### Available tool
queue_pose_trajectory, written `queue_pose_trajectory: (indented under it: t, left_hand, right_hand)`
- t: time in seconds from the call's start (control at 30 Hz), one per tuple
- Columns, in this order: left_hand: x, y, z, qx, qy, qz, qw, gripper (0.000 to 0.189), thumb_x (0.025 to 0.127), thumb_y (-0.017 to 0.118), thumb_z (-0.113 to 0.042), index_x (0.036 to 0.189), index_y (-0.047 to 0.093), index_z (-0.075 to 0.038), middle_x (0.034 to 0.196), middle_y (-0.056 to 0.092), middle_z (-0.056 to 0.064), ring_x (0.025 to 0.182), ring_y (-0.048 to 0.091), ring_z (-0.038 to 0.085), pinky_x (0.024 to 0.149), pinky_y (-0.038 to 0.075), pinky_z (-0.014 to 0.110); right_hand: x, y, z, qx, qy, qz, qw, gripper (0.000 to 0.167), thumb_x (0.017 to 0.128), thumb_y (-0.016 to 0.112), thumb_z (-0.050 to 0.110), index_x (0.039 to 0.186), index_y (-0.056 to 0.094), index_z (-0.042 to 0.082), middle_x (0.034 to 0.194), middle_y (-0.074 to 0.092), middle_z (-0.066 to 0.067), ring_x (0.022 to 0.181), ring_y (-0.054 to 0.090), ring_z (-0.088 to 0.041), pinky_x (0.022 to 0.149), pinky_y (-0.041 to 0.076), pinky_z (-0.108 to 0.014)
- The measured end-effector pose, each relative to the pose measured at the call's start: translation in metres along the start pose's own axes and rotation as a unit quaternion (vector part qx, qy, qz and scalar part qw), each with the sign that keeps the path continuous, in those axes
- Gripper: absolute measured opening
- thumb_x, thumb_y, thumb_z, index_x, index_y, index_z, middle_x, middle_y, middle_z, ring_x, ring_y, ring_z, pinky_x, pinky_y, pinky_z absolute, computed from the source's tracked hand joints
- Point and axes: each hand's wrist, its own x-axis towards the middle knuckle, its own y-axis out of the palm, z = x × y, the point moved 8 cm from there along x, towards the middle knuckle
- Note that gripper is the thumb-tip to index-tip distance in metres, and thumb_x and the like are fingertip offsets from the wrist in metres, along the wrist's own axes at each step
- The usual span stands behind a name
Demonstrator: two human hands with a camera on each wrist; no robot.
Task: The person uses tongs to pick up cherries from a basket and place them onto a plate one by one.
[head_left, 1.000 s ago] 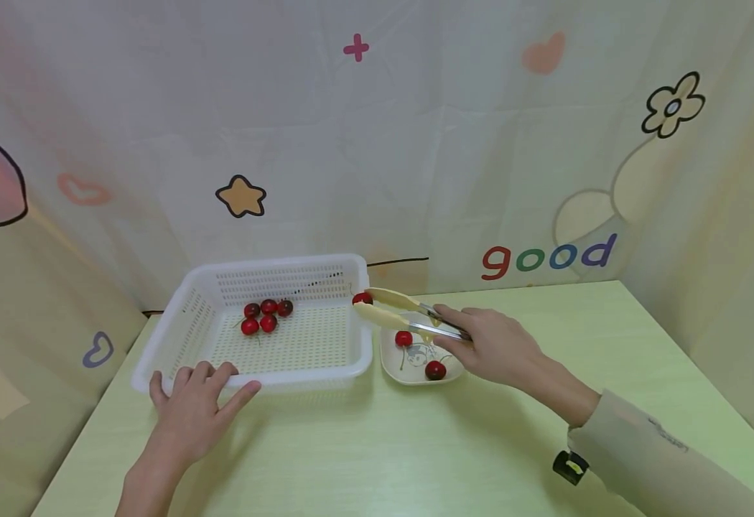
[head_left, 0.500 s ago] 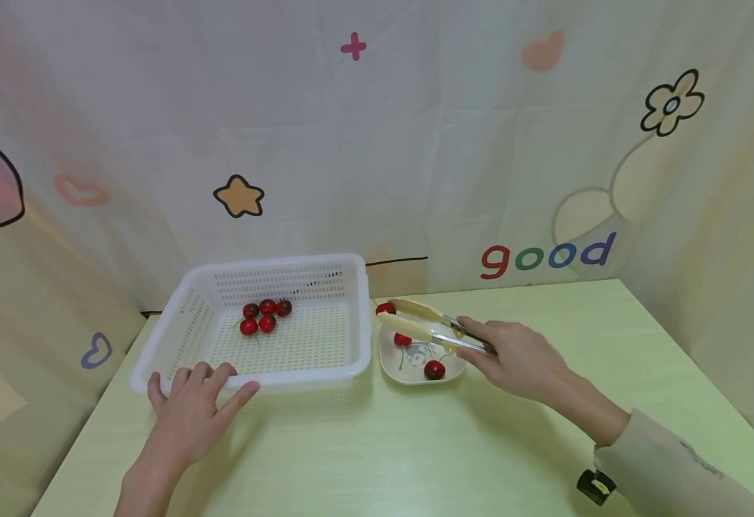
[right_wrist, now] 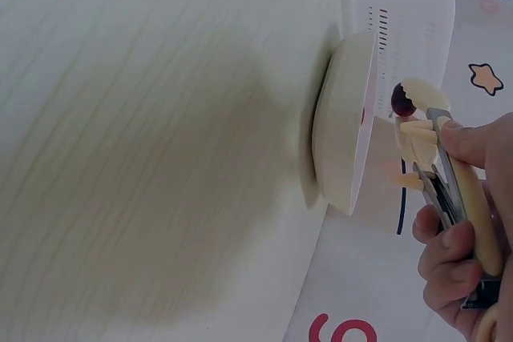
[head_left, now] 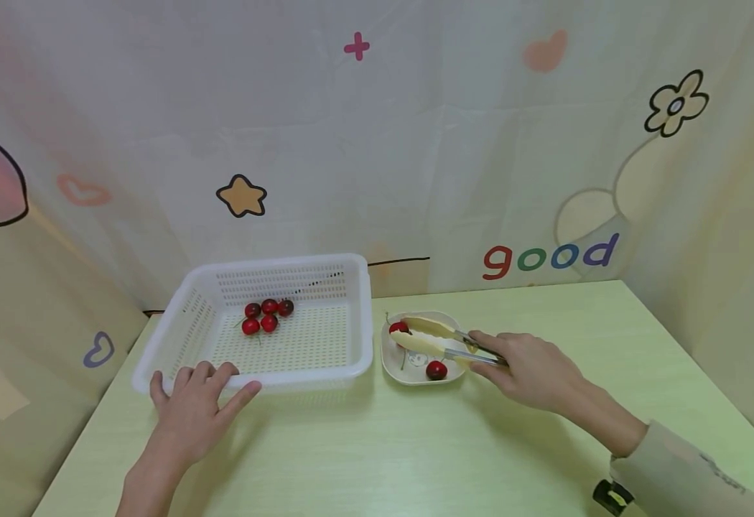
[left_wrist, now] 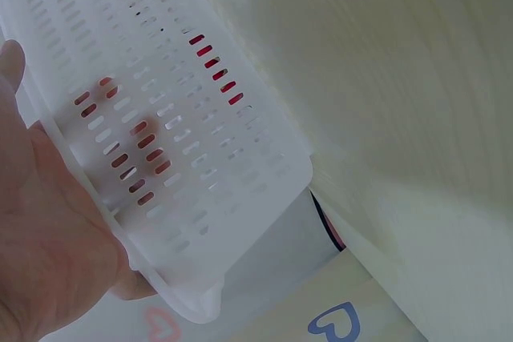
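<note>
My left hand [head_left: 189, 413] grips the near rim of a white slotted plastic basket [head_left: 325, 373]; in the left wrist view, its fingers show through the slots from inside the wall. Several red cherries [head_left: 268, 323] lie clustered in the basket. My right hand [head_left: 538, 373] holds tongs [head_left: 421, 345] with cream tips and metal arms. Between those tips a dark red cherry [right_wrist: 402, 100] is pinched, above the left part of a small pale plate [head_left: 409, 378]. One cherry [head_left: 436, 370] lies at the plate's front. Another cherry there is mostly hidden behind the tongs.
Both containers stand side by side on a pale green table [head_left: 377, 459]. A printed curtain [head_left: 377, 158] hangs right behind the table and along its sides. A black object [head_left: 612, 495] dangles by the right sleeve [head_left: 681, 467].
My right hand has moved right and down, carrying the pinched cherry from the basket's right rim to over the plate. My left hand stays on the basket rim.
</note>
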Motion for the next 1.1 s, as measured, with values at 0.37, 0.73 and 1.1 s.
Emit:
queue_pose_trajectory:
  t: [0.37, 0.73, 1.1]
  left_hand:
    - [0.0003, -0.0004, -0.0003, -0.003, 0.000, 0.000, 1.0000, 0.062, 0.100, 0.048, -0.068, 0.120, 0.064, -0.012, 0.112, 0.058, 0.016, 0.113, 0.046, 0.048, 0.101, 0.001, 0.083]
    - [-0.0011, -0.0003, -0.0007, -0.004, -0.002, 0.001, 1.0000, 0.060, 0.099, 0.050, -0.067, 0.121, 0.065, -0.012, 0.113, 0.058, 0.015, 0.113, 0.047, 0.047, 0.101, 0.001, 0.083]
    - [-0.0001, -0.0014, -0.0006, -0.006, 0.002, -0.005, 1.0000, 0.061, 0.100, 0.050, -0.067, 0.121, 0.064, -0.011, 0.112, 0.058, 0.015, 0.111, 0.047, 0.047, 0.101, 0.001, 0.083]
  right_hand:
    - [-0.0028, 0.0022, -0.0023, 0.003, 0.006, 0.040, 0.9992, 0.048, 0.098, 0.070, 0.038, 0.137, 0.067, 0.010, 0.098, 0.071, -0.001, 0.069, 0.050, -0.010, 0.057, 0.040, -0.029]
    - [-0.0036, 0.0042, -0.0029, -0.002, 0.005, 0.058, 0.9983, 0.048, 0.097, 0.071, 0.038, 0.137, 0.067, 0.011, 0.091, 0.067, 0.003, 0.066, 0.047, -0.010, 0.054, 0.036, -0.028]
    - [-0.0044, 0.0033, -0.0018, -0.003, 0.000, 0.060, 0.9982, 0.049, 0.097, 0.071, 0.040, 0.136, 0.067, 0.011, 0.093, 0.068, 0.002, 0.066, 0.046, -0.008, 0.052, 0.035, -0.027]
